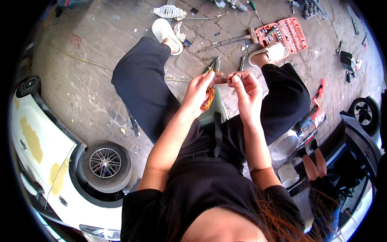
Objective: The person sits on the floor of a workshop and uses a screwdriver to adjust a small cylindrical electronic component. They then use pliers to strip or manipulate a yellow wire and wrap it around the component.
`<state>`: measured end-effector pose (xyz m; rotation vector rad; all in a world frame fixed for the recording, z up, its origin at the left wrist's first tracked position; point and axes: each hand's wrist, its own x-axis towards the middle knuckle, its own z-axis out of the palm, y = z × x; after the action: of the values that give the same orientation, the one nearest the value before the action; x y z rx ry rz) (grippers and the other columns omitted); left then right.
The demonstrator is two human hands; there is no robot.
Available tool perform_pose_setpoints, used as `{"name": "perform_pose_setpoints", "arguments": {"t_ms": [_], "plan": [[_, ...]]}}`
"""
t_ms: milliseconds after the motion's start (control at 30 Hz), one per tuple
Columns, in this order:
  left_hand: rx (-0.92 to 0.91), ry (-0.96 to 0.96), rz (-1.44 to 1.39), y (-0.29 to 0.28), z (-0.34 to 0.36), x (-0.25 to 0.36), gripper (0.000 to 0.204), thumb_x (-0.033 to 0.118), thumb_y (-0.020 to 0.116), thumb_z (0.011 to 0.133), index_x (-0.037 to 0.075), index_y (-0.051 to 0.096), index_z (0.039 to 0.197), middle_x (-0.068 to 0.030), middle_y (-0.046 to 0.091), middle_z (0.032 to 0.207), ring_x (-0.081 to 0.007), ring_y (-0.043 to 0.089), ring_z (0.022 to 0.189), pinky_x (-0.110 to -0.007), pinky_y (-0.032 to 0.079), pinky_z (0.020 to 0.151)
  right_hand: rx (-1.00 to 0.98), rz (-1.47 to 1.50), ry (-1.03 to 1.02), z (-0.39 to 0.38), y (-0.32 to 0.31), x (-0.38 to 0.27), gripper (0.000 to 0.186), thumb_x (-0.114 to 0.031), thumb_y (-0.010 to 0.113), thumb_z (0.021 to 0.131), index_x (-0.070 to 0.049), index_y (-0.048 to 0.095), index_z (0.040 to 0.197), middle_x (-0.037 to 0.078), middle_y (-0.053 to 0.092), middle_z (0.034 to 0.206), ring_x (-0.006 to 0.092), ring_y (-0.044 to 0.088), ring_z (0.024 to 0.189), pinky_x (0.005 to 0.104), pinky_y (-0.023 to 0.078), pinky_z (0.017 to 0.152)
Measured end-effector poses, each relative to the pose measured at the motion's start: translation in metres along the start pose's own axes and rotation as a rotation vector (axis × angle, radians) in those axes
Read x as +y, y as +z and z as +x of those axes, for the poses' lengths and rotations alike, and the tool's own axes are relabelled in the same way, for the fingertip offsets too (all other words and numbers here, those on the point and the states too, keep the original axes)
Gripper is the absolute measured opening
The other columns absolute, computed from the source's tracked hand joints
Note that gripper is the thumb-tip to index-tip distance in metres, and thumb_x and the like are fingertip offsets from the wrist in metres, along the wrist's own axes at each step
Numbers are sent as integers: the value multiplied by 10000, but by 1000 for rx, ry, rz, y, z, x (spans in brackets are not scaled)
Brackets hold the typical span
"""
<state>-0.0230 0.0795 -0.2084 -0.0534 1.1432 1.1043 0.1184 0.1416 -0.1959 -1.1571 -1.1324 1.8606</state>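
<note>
My left hand (201, 88) is closed around a coil of orange wire (207, 101), its thumb raised near the fingertips. Beside it my right hand (246, 88) pinches a thin dark piece (223, 80), too small to make out, which spans the gap between both hands. A green elongated object (217, 107) lies below them between my legs, partly hidden by the hands and a dark strap. Just beyond the hands are some slim metal tools (216, 63) on the pavers.
An open red socket case (293, 34) and hammer (252, 36) lie beyond my feet. A white car (44, 141) with wheels is at left, a dark car (360, 149) at right. Red-handled tools (318, 99), a bucket (284, 145) and another person's legs (314, 165) are at right.
</note>
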Motion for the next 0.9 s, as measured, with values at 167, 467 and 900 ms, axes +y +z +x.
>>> {"name": "perform_pose_setpoints", "arguments": {"t_ms": [167,467,900], "plan": [[-28,82,49,4,11,-9,249,184,480,987,-22,600,1057,-84,640,993,-142,619,905,-256,466,826,32,104,140,0,-10,13,106,-93,549,946,13,542,942,95,636,911,135,603,833,284,489,804],[-196,215,169,6,10,-36,267,47,523,947,-38,543,1200,-46,631,999,-97,593,918,-242,469,837,-7,128,153,-23,-10,-8,97,-72,564,935,17,527,924,87,617,872,133,593,811,268,487,781],[-40,592,701,29,-26,-2,62,22,609,883,-26,642,905,-51,649,795,-115,616,723,-247,485,674,42,231,92,-32,-13,-34,135,-106,613,906,10,547,881,134,635,909,154,605,812,285,496,784]]}}
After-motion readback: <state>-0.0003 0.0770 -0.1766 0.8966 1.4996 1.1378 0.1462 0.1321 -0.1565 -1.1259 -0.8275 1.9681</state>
